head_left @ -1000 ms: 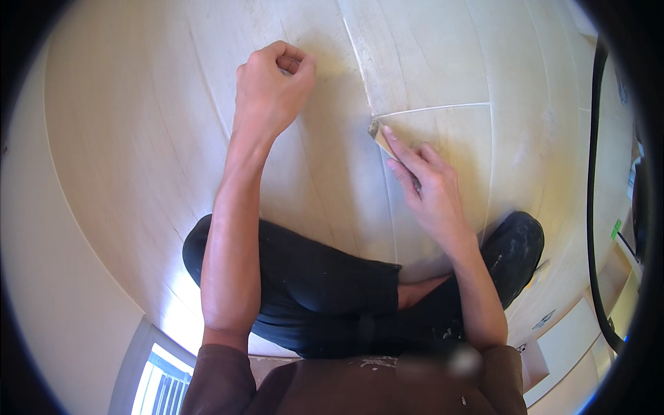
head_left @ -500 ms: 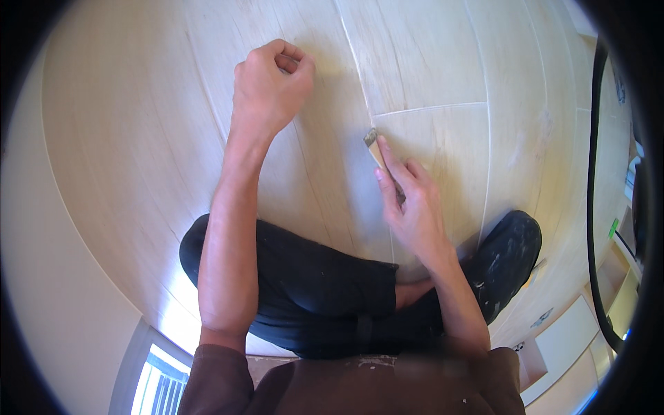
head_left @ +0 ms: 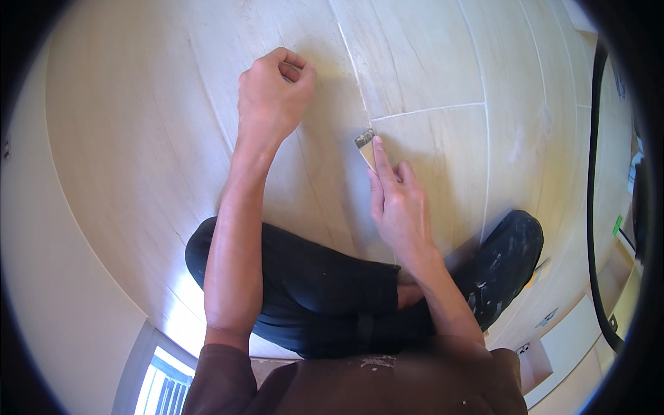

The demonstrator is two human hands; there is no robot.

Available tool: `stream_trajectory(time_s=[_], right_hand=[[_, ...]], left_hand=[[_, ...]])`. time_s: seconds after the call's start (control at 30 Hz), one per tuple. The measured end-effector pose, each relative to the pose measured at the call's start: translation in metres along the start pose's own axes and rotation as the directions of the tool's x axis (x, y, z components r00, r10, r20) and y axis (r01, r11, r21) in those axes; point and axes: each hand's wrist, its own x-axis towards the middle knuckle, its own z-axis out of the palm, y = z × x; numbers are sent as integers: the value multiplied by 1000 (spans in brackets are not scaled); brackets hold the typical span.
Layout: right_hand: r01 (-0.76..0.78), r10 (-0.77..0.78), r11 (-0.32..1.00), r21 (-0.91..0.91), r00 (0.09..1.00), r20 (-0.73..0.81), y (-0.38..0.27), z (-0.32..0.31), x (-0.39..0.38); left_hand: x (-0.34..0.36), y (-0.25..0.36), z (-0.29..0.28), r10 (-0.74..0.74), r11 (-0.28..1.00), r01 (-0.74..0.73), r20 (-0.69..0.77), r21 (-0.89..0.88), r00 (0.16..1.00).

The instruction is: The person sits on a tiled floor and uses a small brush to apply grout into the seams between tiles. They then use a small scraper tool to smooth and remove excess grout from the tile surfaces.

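Note:
My left hand (head_left: 275,93) is closed in a loose fist over the pale, wood-look tiled floor (head_left: 332,194); what it may hold is hidden. My right hand (head_left: 400,200) grips a small flat tool (head_left: 366,151) with a tan body and a dark grey, crusted tip, my index finger stretched along it. The tip is just below the spot where a white joint line (head_left: 429,110) meets a longer one (head_left: 349,52), right of and lower than my left hand.
My crossed legs in dark, paint-marked trousers (head_left: 311,283) are below my hands. A pale wall (head_left: 55,256) and a bright window (head_left: 159,380) stand at left. A black cable (head_left: 591,194) and some white boards (head_left: 564,349) are at the right.
My right hand has moved left and slightly down with the tool and turned more upright. My left hand stays closed and has shifted only slightly.

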Motion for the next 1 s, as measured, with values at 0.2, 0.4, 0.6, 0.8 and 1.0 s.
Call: stream_trajectory(time_s=[0.2,0.4,0.6,0.8,1.0], right_hand=[[-26,26,1000,4,1000,-7,-4,-5,2],[-2,7,993,117,999,-43,-8,-7,6],[-15,18,997,79,999,-29,-6,-3,7],[-61,67,993,105,996,-57,-6,-3,1],[-109,116,981,159,993,-34,-9,-4,1]], left_hand=[[0,1,-1,17,1000,-17,19,5,1000],[-2,6,-1,34,999,-34,-7,23,999],[-2,5,2,39,998,-39,-12,49,999],[-4,2,3,43,999,-42,-21,13,999],[-6,3,7,45,998,-44,-10,44,999]])
